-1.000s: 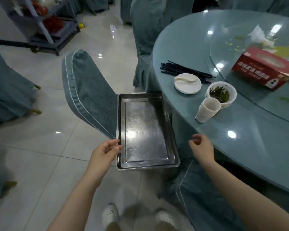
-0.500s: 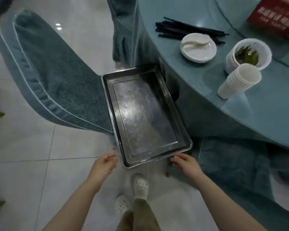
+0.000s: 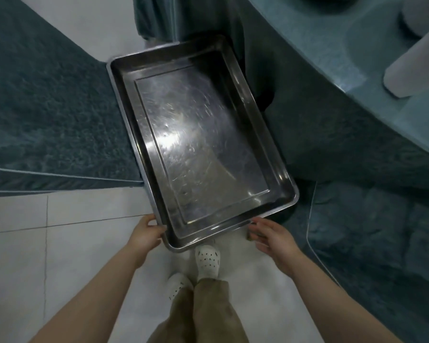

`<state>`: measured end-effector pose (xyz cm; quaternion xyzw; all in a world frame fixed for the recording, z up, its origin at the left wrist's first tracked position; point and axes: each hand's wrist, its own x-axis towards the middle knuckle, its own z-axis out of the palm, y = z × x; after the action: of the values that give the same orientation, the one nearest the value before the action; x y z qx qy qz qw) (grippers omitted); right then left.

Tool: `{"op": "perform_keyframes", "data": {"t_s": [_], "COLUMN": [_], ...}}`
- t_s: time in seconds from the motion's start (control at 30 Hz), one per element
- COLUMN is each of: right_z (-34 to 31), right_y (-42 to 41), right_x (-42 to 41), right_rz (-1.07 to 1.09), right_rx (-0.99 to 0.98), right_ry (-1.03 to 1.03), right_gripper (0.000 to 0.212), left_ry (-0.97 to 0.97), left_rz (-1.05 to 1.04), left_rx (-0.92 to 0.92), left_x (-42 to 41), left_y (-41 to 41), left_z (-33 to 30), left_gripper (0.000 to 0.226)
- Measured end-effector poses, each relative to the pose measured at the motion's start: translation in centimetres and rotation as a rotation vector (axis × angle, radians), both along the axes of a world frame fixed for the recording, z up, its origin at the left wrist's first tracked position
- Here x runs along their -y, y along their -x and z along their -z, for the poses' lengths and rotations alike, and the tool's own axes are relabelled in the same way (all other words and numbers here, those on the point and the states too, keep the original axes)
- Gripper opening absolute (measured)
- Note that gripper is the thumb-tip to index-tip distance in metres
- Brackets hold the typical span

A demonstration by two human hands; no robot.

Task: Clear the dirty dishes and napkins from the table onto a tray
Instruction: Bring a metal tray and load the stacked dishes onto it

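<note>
- Tray (image 3: 201,134), holding nothing, is seen resting on a chair seat (image 3: 47,115) beside the desk (image 3: 332,53).
- Left hand (image 3: 146,233) is curled at the near-left corner; right hand (image 3: 270,235) is relaxed, just off the rim.
- Risk: a one-sided lift could tip the tray off the seat.
- Stacked cups (image 3: 414,68) lie near the desk edge and could be knocked.

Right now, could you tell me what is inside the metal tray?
Nothing lies in the metal tray: only its bare, scratched floor and glare show. What supports it underneath is covered.

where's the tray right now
In the head view the metal tray sits centre frame on the blue-covered chair, left of the round table, with the left hand and right hand at its near corners.
</note>
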<state>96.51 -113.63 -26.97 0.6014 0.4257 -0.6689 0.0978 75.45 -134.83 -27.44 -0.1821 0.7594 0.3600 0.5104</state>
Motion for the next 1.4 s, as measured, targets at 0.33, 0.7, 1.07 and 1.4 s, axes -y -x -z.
{"op": "perform_keyframes", "data": {"t_s": [0.33, 0.7, 1.07, 1.4], "right_z": [-2.3, -4.5, -10.4, -17.7], "right_y": [0.5, 0.7, 1.0, 1.3], "right_x": [-0.4, -0.6, -0.2, 6.2], "right_rz": [0.207, 0.190, -0.292, -0.405], "right_rx": [-0.002, 0.006, 0.159, -0.073], "right_ry": [-0.152, -0.173, -0.582, -0.500], "right_gripper": [0.017, 0.021, 0.037, 0.083], "left_ry": [-0.023, -0.008, 0.009, -0.110], "left_rz": [0.135, 0.166, 0.159, 0.066], "left_rx": [-0.273, -0.689, -0.896, -1.033], "left_x": [0.2, -1.6, 0.5, 10.3], "left_y": [0.5, 0.7, -0.4, -0.8], "left_z": [-6.6, -15.9, -27.2, -38.3], "left_gripper": [0.013, 0.009, 0.020, 0.030]}}
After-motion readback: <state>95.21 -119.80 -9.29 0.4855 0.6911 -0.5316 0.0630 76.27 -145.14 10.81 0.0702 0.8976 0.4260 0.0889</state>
